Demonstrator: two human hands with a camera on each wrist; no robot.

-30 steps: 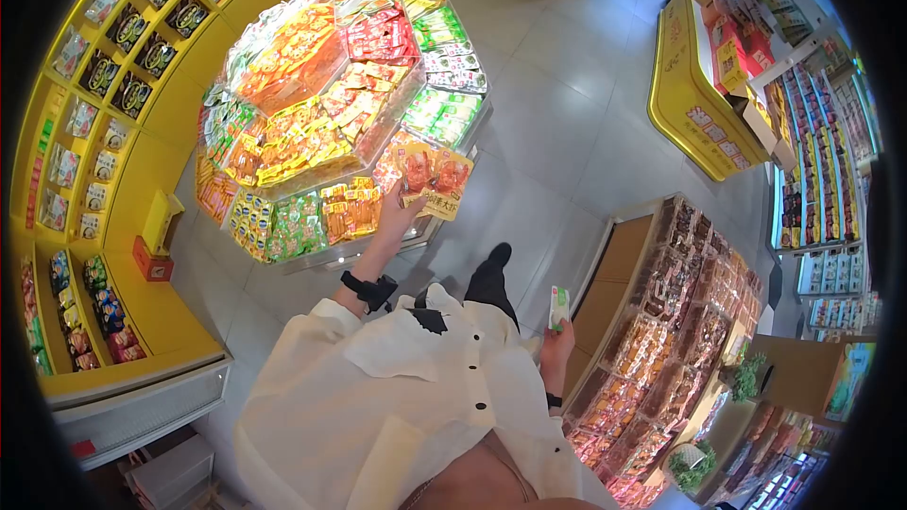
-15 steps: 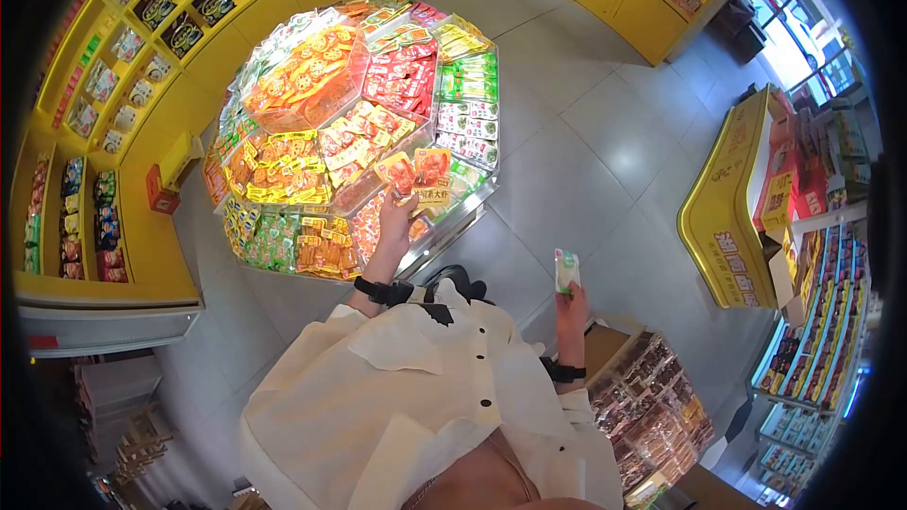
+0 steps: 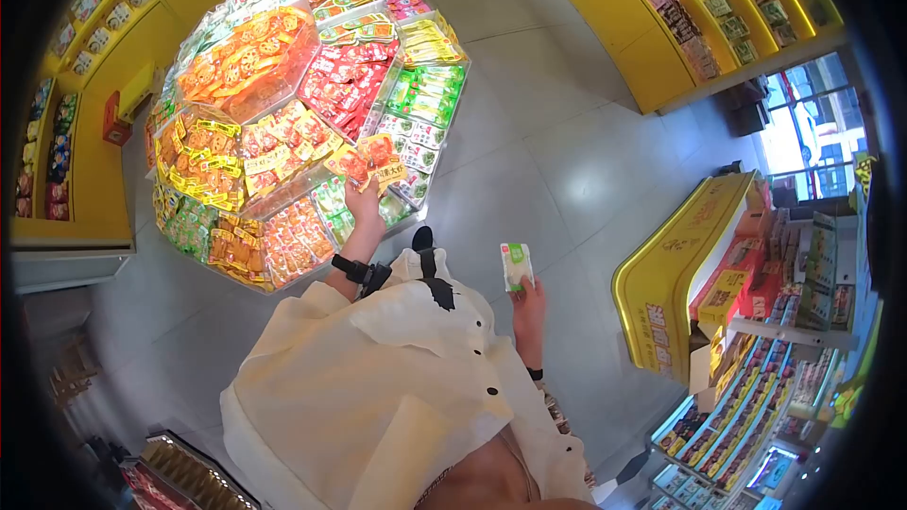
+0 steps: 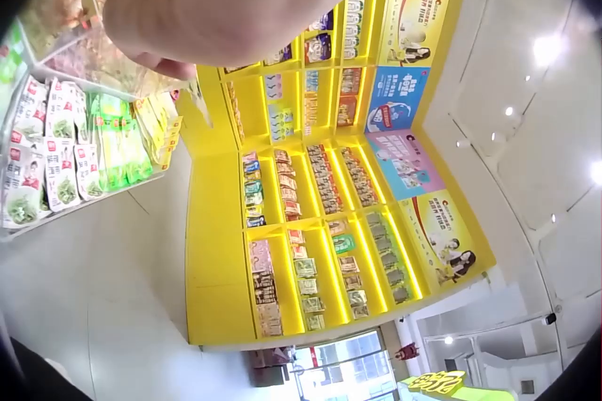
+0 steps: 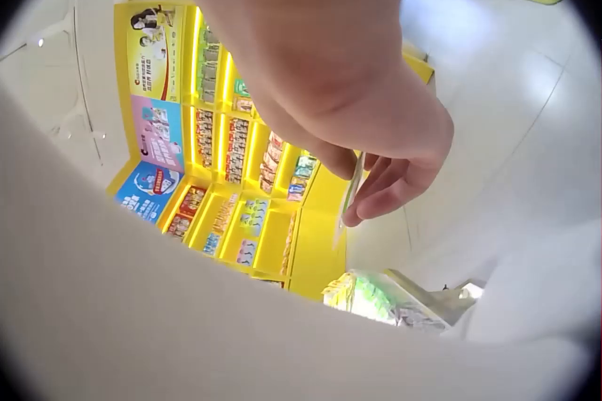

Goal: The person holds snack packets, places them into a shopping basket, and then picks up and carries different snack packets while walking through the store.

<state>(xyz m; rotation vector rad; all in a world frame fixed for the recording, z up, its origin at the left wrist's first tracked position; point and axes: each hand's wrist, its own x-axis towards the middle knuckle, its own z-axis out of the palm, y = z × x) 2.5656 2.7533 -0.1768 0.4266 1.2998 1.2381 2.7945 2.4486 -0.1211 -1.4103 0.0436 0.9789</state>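
Note:
In the head view my left hand [image 3: 367, 208] pinches orange-and-yellow snack packets [image 3: 380, 159] with reddish shrimp pictures, held up in front of the tiered candy-style display [image 3: 283, 191]. The left wrist view shows that hand [image 4: 216, 6] from behind, its fingertips mostly hidden. Lower and to the right, my right hand [image 3: 529, 307] grips a small white-and-green packet [image 3: 517, 266] by its bottom edge, over the grey floor. From the right wrist the packet [image 5: 355, 185] appears edge-on between thumb and curled fingers.
The many-sided display bears several sections of bright snack packs. Yellow wall shelves [image 3: 652, 38] curve round behind it. To the right stand a yellow counter [image 3: 652, 321] and shelves of packaged goods [image 3: 732, 416]. Grey tiled floor [image 3: 548, 151] lies between display and counter.
The head view has swung rightward, bringing the doorway and far shelves in. My right hand has risen from beside the body, lifting the white-and-green packet. The left hand keeps its packets before the display.

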